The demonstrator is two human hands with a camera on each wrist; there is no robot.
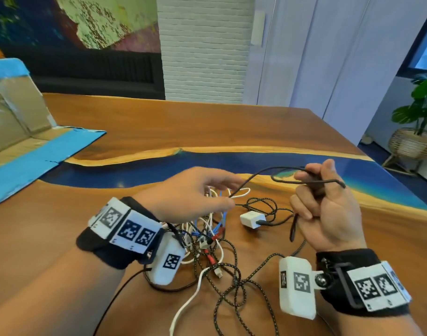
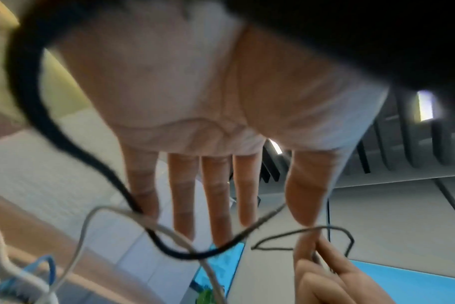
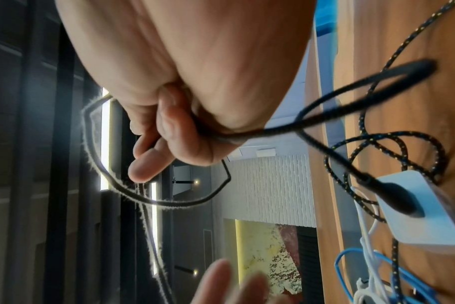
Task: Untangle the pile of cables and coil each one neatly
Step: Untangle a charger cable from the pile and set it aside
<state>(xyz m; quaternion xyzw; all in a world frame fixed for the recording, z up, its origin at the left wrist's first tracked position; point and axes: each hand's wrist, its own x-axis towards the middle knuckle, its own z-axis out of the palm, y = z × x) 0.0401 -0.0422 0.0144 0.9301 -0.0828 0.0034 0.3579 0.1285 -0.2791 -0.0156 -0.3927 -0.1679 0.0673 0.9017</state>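
A tangled pile of cables in white, blue, red and braided black lies on the wooden table between my arms. My right hand is raised over the table and grips several loops of a thin black cable. The right wrist view shows its fingers curled round the cable. One end of the cable is plugged into a white charger on the table. My left hand hovers over the pile with straight fingers, and the black cable runs just beneath the fingertips.
An opened cardboard box edged with blue tape lies at the table's left. A blue resin strip crosses the tabletop beyond my hands. A potted plant stands off the table's right side. A white cable trails toward me.
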